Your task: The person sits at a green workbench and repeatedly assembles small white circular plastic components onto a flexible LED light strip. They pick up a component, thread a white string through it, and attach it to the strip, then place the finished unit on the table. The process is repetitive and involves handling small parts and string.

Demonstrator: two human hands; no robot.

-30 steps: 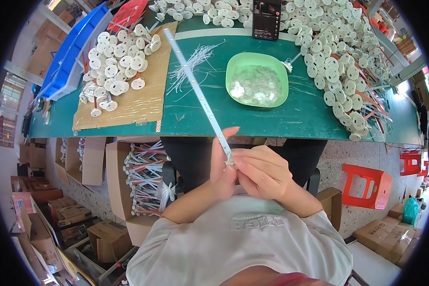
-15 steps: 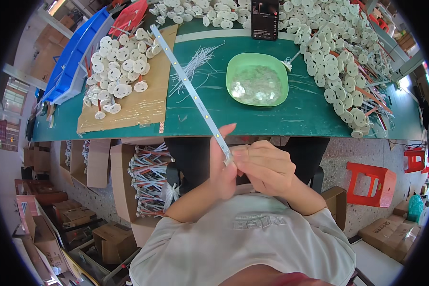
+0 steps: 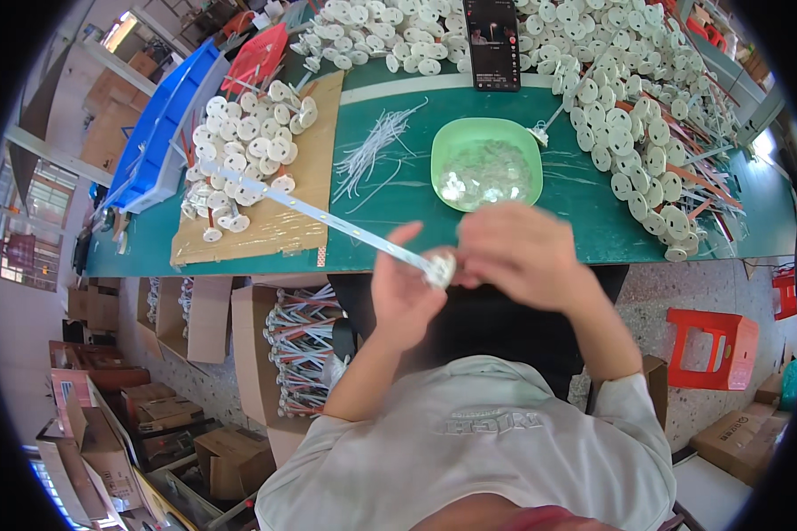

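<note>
A long white LED strip [image 3: 329,221], with small yellowish lights along it, slants up and left from my left hand [image 3: 400,296]. That hand is closed around the strip's lower end, thumb and fingers on either side. A round white disc [image 3: 440,269] sits at this end, tilted toward my right hand [image 3: 524,257]. My right hand is beside the disc, fingers bent and smeared by motion; whether they grip anything is unclear. Beyond it stands a light green bowl [image 3: 444,142] holding clear, shiny small pieces [image 3: 487,177]. Thin white wires [image 3: 379,150] lie on the green table [image 3: 390,226].
Strips with white discs pile up on a cardboard sheet [image 3: 274,234] at left and in a larger heap [image 3: 624,133] at right. A phone [image 3: 493,44] stands at the back. Blue bin [image 3: 164,133], red basket [image 3: 255,57]. Below are boxed strips [image 3: 301,354] and a red stool [image 3: 713,350].
The strip has swung down to the left, and its disc end now faces the right hand. Both hands have moved forward toward the table; the right hand has come away from the strip's end.
</note>
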